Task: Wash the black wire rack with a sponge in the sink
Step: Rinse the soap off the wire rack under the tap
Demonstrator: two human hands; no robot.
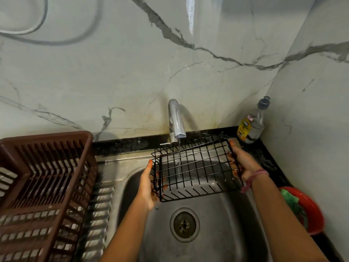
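Observation:
The black wire rack (pixel 196 168) hangs level over the steel sink (pixel 222 224), right under the chrome tap (pixel 176 120). A thin stream of water falls from the spout through the rack's wires. My left hand (pixel 148 188) grips the rack's left end. At the opposite end my right hand (pixel 242 162) holds the right side, fingers hooked through the wires. A green scrubbing sponge (pixel 290 200) lies in a red dish (pixel 311 212) on the counter to the right, apart from both hands.
A brown plastic dish drainer (pixel 45 186) fills the ribbed draining board on the left. A clear bottle (pixel 253 123) with a yellow label stands in the back right corner on the black counter. The sink drain (pixel 184 225) lies below the rack. Marble walls close the back and right.

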